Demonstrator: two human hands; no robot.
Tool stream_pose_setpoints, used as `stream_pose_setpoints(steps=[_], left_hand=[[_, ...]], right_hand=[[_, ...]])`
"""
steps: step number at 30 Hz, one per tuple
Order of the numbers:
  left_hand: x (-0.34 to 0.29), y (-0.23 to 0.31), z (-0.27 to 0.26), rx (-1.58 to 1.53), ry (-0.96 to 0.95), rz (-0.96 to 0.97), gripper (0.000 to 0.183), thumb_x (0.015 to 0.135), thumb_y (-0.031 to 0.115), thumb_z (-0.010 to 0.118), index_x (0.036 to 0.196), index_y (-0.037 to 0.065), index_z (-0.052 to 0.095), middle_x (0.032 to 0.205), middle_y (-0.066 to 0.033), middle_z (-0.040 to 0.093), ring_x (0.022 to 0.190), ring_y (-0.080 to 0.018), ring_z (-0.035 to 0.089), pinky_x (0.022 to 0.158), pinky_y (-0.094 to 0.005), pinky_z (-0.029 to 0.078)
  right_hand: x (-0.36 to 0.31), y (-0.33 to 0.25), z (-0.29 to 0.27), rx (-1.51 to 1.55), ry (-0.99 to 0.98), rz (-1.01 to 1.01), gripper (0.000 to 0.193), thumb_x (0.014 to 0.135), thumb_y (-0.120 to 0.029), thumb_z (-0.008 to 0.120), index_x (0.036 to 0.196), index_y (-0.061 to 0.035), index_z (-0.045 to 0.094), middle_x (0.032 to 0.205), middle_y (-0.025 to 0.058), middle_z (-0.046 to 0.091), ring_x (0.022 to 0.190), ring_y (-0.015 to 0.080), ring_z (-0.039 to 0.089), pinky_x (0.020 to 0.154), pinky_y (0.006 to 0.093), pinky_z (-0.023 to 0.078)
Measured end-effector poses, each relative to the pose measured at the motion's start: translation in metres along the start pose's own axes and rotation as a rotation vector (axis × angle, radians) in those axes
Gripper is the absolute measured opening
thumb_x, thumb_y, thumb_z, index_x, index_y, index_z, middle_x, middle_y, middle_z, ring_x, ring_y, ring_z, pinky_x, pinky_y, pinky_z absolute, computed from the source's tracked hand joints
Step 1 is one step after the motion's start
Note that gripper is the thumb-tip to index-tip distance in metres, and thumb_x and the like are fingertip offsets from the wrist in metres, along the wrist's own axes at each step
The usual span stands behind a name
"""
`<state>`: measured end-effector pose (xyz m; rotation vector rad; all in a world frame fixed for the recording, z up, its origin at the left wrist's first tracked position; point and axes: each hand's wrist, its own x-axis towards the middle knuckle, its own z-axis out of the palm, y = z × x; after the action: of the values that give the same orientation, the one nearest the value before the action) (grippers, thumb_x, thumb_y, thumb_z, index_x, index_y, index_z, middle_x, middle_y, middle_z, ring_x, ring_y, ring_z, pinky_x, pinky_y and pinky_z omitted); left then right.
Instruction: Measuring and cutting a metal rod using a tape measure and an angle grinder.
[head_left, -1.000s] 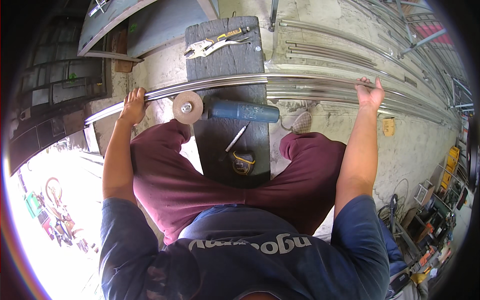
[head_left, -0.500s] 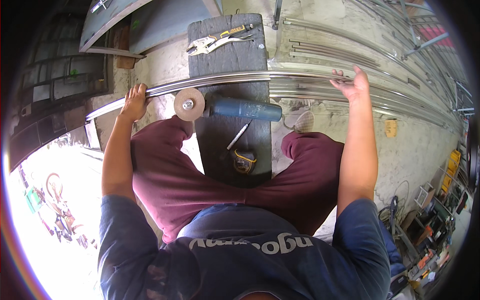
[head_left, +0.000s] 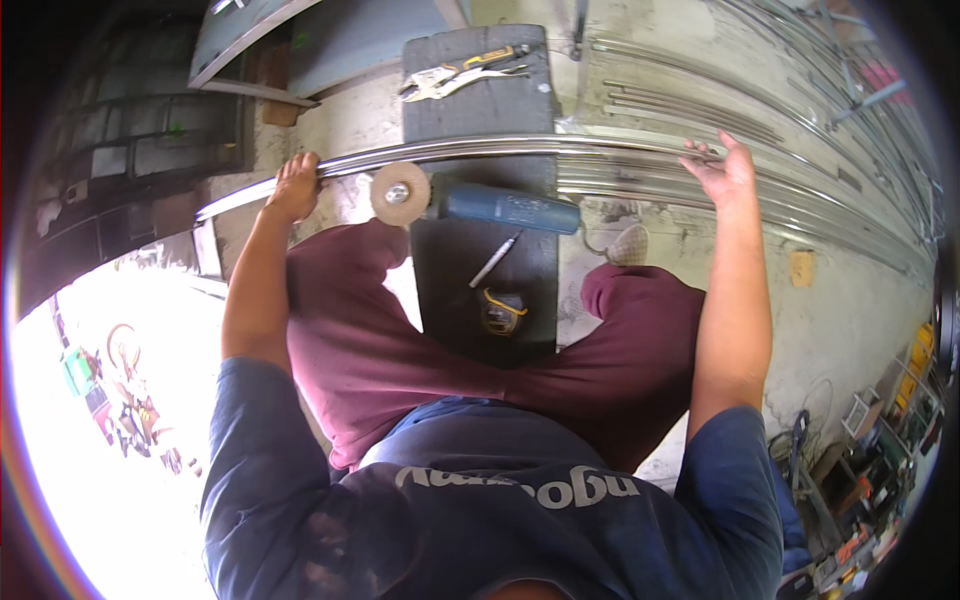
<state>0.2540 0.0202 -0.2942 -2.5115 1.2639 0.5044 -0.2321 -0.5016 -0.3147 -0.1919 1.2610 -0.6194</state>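
Observation:
Thin shiny metal tubes (head_left: 480, 148) lie side by side across a dark, worn bench (head_left: 430, 125). My left hand (head_left: 295, 188) is closed round them near their left end. At the right, my right hand (head_left: 727, 172) is palm up against the tubes, its thumb and fingers apart. Nearer me on the bench rests a blue angle grinder (head_left: 505, 205) with a tan disc (head_left: 400, 194) at its left end. Below it are a marker pen (head_left: 495, 260) and a tape measure (head_left: 502, 312). Locking pliers (head_left: 460, 80) lie at the bench's far end.
More metal tubes (head_left: 690, 110) lie on the floor to the right. A grey metal frame (head_left: 350, 45) stands at the far left. A small tan block (head_left: 802, 268) sits on the right floor. Tools and clutter (head_left: 865, 480) fill the lower right. My legs straddle the bench.
The whole scene has shifted slightly to the right in the picture. My hands keep nearly the same places on the tubes, and the tools on the bench have not moved.

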Motion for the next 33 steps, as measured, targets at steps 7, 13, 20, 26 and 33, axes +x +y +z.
stream_pose_setpoints(steps=[7, 13, 20, 26, 33], left_hand=[[0.004, -0.011, 0.008, -0.013, -0.087, -0.047, 0.048, 0.093, 0.008, 0.062, 0.138, 0.004, 0.045, 0.144, -0.0258, 0.050, 0.140, -0.0445, 0.045, 0.119, -0.0552, 0.035], [-0.014, 0.003, -0.012, 0.005, -0.072, -0.068, 0.037, 0.097, 0.016, 0.064, 0.130, 0.008, 0.049, 0.135, -0.0204, 0.055, 0.135, -0.0399, 0.051, 0.112, -0.0515, 0.039], [-0.023, 0.005, -0.015, -0.009, -0.016, -0.026, 0.060, 0.088, 0.028, 0.080, 0.135, 0.008, 0.049, 0.136, -0.0171, 0.055, 0.137, -0.0373, 0.048, 0.115, -0.0505, 0.037], [0.024, 0.042, -0.020, -0.147, 0.143, 0.209, 0.088, 0.066, 0.025, 0.096, 0.138, 0.004, 0.051, 0.134, -0.0226, 0.055, 0.132, -0.0437, 0.050, 0.111, -0.0550, 0.043], [0.011, -0.019, 0.007, 0.125, 0.256, 0.097, 0.119, 0.072, 0.044, 0.092, 0.160, 0.000, 0.023, 0.162, -0.0321, 0.033, 0.151, -0.0536, 0.029, 0.124, -0.0636, 0.024]], right_hand=[[0.044, -0.017, -0.030, -0.047, -0.127, 0.046, 0.072, 0.105, -0.012, 0.057, 0.165, -0.0124, 0.018, 0.156, 0.0190, 0.035, 0.145, 0.0477, 0.043, 0.124, 0.0708, 0.026], [0.042, -0.009, -0.021, -0.162, -0.037, 0.009, 0.038, 0.109, -0.011, 0.050, 0.136, 0.0106, 0.035, 0.107, 0.0148, 0.052, 0.119, 0.0349, 0.061, 0.122, 0.0652, 0.035], [0.092, -0.020, -0.042, -0.235, -0.043, -0.003, 0.017, 0.108, -0.001, 0.039, 0.119, 0.0086, 0.048, 0.109, 0.0152, 0.054, 0.116, 0.0365, 0.063, 0.119, 0.0665, 0.038], [0.096, -0.078, -0.108, -0.475, -0.149, -0.405, 0.027, 0.102, -0.004, 0.058, 0.125, 0.0047, 0.068, 0.121, 0.0201, 0.070, 0.115, 0.0334, 0.066, 0.109, 0.0478, 0.053], [0.022, 0.002, -0.009, 0.138, 0.101, -0.341, 0.004, 0.102, 0.004, 0.053, 0.104, 0.0020, 0.057, 0.091, 0.0149, 0.061, 0.072, 0.0279, 0.067, 0.063, 0.0427, 0.056]])
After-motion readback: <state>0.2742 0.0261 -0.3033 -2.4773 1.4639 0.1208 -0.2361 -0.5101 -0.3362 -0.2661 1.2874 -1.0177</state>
